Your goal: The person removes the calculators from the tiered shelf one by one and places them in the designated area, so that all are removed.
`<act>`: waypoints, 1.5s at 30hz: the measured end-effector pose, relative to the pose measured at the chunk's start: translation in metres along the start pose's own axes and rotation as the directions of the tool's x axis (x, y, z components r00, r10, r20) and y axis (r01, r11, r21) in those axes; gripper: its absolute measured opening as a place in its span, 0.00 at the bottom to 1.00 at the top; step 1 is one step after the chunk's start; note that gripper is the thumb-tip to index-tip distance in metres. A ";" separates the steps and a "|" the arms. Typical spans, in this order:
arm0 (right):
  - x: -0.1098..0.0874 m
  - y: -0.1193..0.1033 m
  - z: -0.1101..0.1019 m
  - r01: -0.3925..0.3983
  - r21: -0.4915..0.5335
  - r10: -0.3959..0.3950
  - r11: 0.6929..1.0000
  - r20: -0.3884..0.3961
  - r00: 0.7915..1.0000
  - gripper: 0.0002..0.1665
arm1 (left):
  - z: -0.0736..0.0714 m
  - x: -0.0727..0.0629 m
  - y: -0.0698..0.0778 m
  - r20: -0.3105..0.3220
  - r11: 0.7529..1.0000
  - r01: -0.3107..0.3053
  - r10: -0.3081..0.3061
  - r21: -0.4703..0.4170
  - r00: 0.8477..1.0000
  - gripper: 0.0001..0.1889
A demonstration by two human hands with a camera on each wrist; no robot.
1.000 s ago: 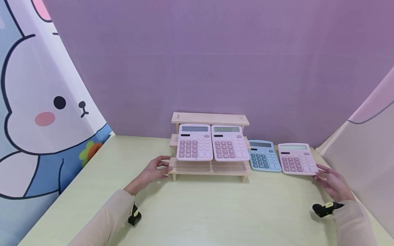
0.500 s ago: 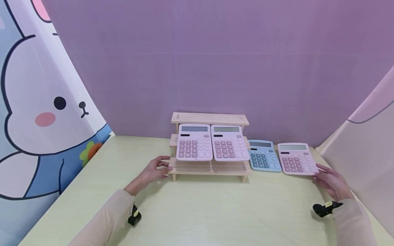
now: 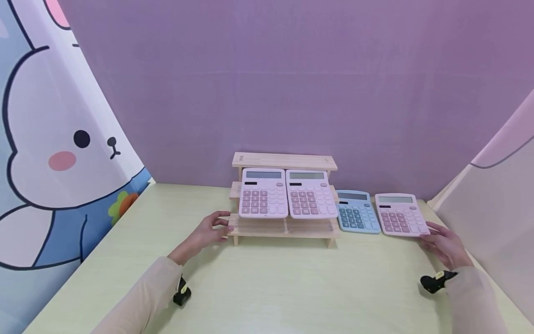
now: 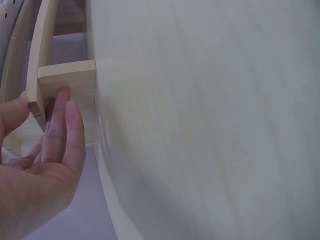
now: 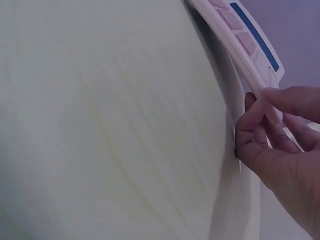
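Note:
My left hand [image 3: 208,230] is at the left end of a wooden stepped shelf [image 3: 283,227]. In the left wrist view its thumb lies on the lowest board [image 4: 36,95] and the fingers reach beneath, pinching the end. My right hand [image 3: 446,243] pinches the lower right corner of a pink calculator [image 3: 400,218]; in the right wrist view that edge of the calculator [image 5: 240,37] is tilted up off the table. Left of it lies a blue calculator [image 3: 358,214]. Two more pink calculators, one left [image 3: 263,195] and one right [image 3: 310,197], lean side by side on the shelf.
The pale table [image 3: 283,283] spreads in front of the shelf. A purple backdrop [image 3: 275,83] rises behind, with a cartoon-printed cloth [image 3: 62,139] at the left and a pale cloth [image 3: 496,208] at the right. The shelf's top board [image 3: 285,161] shows above the leaning calculators.
My right hand and the pink calculator it pinches have shifted slightly left, closer to the blue one. My left hand and the shelf stay in place.

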State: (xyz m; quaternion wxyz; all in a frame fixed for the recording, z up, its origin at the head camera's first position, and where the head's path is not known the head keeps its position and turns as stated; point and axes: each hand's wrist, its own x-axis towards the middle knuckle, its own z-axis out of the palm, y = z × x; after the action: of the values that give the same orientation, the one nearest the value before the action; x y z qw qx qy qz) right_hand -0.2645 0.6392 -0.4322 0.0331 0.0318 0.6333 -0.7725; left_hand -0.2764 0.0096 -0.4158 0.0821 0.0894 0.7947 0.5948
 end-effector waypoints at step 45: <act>0.020 0.005 0.009 -0.022 -0.275 -0.027 0.961 -0.174 0.984 0.31 | 0.000 -0.001 0.000 -0.005 1.000 0.003 -0.003 -0.010 1.000 0.27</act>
State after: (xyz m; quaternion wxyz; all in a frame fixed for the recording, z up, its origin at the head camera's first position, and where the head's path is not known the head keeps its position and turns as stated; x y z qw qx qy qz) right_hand -0.2844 0.6295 -0.4368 -0.0199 0.0941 0.7354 -0.6708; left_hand -0.2752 0.0097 -0.4157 0.0813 0.0864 0.7921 0.5987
